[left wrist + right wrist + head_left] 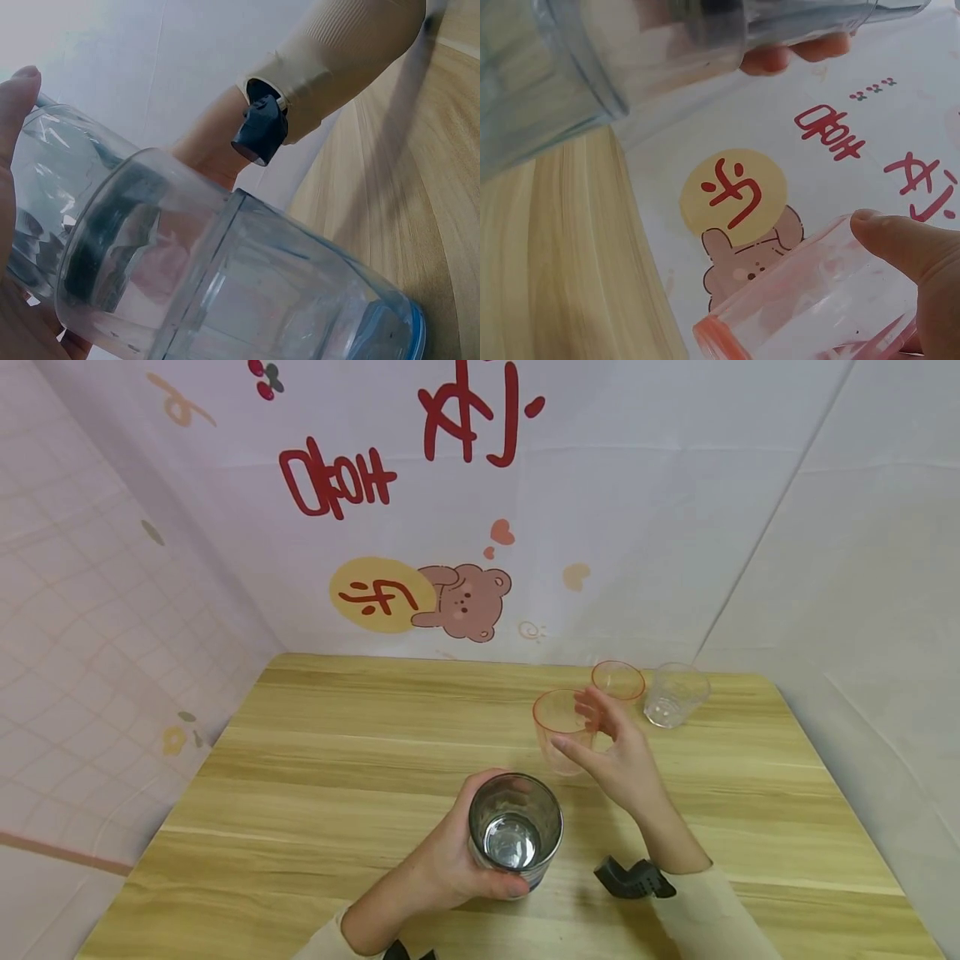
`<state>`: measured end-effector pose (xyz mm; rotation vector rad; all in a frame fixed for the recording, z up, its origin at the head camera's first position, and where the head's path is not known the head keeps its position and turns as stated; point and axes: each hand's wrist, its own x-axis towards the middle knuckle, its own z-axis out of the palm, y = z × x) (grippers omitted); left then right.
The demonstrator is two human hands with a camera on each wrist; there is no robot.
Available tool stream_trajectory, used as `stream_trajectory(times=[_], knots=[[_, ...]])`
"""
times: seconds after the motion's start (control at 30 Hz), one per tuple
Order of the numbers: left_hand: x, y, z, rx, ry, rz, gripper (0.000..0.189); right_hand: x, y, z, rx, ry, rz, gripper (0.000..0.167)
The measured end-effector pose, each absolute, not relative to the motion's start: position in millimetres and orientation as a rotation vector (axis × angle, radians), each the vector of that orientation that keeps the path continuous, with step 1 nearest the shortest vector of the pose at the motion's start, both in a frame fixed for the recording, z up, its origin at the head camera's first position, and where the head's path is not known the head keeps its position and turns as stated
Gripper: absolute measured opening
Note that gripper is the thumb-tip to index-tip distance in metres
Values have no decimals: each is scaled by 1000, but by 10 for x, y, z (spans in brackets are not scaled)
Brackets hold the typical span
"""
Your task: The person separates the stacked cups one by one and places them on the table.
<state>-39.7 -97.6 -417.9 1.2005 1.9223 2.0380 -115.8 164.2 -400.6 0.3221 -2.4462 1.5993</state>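
Note:
My left hand (453,860) grips a stack of clear cups, its thumb lying along the near side. On top is a grey-tinted tumbler (517,814), mouth up. Below it in the left wrist view come clear cups (262,277), with a blue rim or base (415,330) at the lowest end, close over the table. To the right, my right hand (615,752) holds a pink-tinted transparent cup (555,752), thumb on its near side and fingers round the far side. The right wrist view has my right thumb against the pink cup (802,292).
Behind my right hand stands another cup with an orange-red rim (618,680). A clear tumbler (675,697) is beside it at the back right. The wooden table (337,735) meets a white printed cloth backdrop (637,510) at its far edge.

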Motion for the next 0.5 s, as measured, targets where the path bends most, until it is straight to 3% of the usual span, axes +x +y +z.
stream_trajectory(times=[0.5], knots=[[-389,-976,-4178,1181,1907,2045,95,-1293,1659,-4161,285,-2520,1618,82]])
